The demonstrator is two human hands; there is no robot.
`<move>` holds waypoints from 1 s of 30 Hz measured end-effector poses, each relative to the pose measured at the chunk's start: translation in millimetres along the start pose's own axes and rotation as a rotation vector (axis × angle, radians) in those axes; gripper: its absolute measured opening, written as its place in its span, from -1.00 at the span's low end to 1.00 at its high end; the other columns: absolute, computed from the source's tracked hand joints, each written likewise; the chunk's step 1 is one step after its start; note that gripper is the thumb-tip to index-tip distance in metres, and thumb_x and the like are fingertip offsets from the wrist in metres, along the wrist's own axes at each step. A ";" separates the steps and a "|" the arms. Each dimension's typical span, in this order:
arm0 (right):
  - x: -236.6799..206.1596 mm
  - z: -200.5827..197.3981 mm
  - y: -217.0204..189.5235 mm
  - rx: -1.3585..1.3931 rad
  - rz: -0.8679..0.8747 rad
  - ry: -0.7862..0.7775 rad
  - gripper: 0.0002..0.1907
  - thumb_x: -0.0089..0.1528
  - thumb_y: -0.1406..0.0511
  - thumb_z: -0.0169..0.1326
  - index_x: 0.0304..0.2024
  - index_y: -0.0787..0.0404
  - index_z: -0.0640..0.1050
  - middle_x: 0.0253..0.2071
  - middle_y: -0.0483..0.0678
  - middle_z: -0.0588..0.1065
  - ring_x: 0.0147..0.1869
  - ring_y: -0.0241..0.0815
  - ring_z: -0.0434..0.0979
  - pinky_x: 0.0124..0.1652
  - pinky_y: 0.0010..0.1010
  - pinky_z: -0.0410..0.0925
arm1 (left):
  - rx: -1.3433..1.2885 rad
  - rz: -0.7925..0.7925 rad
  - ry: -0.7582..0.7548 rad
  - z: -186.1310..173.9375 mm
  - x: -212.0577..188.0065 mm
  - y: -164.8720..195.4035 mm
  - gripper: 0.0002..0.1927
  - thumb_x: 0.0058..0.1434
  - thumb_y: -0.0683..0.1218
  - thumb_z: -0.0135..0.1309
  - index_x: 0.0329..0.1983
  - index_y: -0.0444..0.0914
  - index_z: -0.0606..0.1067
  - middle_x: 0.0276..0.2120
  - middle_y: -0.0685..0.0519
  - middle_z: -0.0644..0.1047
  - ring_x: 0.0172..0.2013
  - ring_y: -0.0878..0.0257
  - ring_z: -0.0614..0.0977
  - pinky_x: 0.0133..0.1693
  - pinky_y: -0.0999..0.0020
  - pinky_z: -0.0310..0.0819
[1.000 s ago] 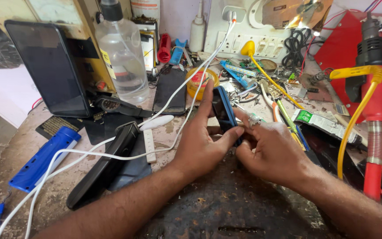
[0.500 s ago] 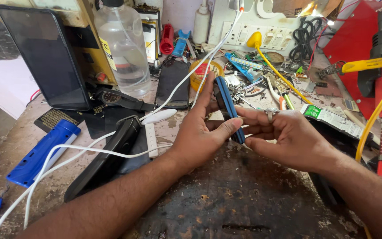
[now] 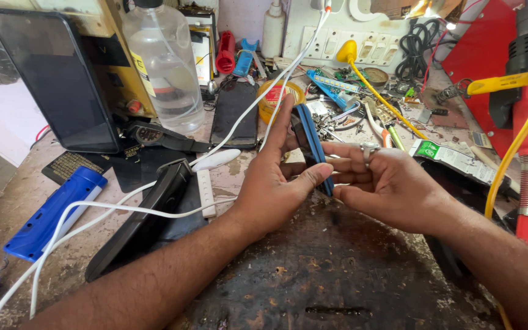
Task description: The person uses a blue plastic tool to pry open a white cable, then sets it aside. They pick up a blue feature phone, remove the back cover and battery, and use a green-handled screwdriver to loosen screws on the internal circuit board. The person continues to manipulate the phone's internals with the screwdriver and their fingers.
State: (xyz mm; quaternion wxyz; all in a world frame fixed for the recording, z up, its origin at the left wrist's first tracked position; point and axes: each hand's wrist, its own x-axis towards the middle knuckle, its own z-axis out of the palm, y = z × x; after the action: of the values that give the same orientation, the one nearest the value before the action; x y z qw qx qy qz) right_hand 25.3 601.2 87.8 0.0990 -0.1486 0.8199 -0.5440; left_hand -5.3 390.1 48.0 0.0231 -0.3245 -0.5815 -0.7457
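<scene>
Head view: my left hand (image 3: 276, 183) and right hand (image 3: 386, 186) both pinch a blue-edged phone (image 3: 310, 143), held on edge between them above the worn surface (image 3: 313, 275). A white cable (image 3: 154, 208) runs left of my left grip; a yellow hose (image 3: 508, 153) hangs right of my right grip.

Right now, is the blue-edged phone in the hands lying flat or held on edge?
On edge: the phone stands edge-up off the bench, pinched between the left hand and right hand.

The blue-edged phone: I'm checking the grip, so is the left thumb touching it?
Touching. The head view shows the left hand with its thumb pressed against the edge of the blue-edged phone, no gap between them.
</scene>
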 end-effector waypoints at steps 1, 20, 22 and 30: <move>-0.4 0.1 0.3 0.002 -0.011 -0.016 -0.32 0.16 0.44 0.10 0.37 0.26 0.32 0.13 -0.06 0.59 0.11 -0.43 0.56 0.07 -0.50 0.44 | 0.005 0.003 0.004 1.2 -0.4 1.5 0.07 0.26 -0.29 0.20 0.64 -0.07 -0.20 0.26 -0.07 0.44 0.11 0.29 0.58 0.09 0.31 0.61; -6.2 15.9 -3.7 -0.893 -0.218 0.172 -0.35 0.18 0.35 0.06 0.36 0.27 0.38 -0.47 0.18 0.53 -0.35 0.06 0.58 -0.27 -0.19 0.37 | 0.091 0.004 0.015 6.1 -9.5 14.1 0.06 0.30 -0.30 0.14 0.64 -0.07 -0.26 0.15 -0.07 0.57 0.04 0.27 0.71 0.01 0.38 0.67; -5.7 15.4 -5.9 -0.863 -0.299 0.217 -0.44 0.20 0.35 0.05 0.29 0.24 0.46 -0.50 0.17 0.48 -0.36 0.05 0.57 -0.27 -0.21 0.37 | 0.109 0.000 0.016 5.8 -9.6 12.2 0.07 0.30 -0.28 0.16 0.64 -0.09 -0.28 0.13 -0.08 0.58 0.06 0.27 0.69 0.05 0.37 0.66; -2.0 3.5 -12.7 -0.160 0.004 -0.045 -0.40 0.22 0.40 0.10 0.34 0.24 0.40 -0.03 -0.11 0.66 -0.04 -0.43 0.61 -0.04 -0.50 0.51 | -0.030 -0.069 0.002 -1.2 -4.6 6.8 0.03 0.29 -0.28 0.16 0.64 -0.04 -0.19 0.24 -0.10 0.45 0.09 0.27 0.61 0.07 0.30 0.62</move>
State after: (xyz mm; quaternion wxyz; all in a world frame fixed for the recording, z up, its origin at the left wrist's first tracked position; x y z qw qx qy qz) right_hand 30.0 594.2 98.1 0.1062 -0.1666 0.8587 -0.4729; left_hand 0.6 385.3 51.3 -0.0069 -0.3037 -0.5810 -0.7551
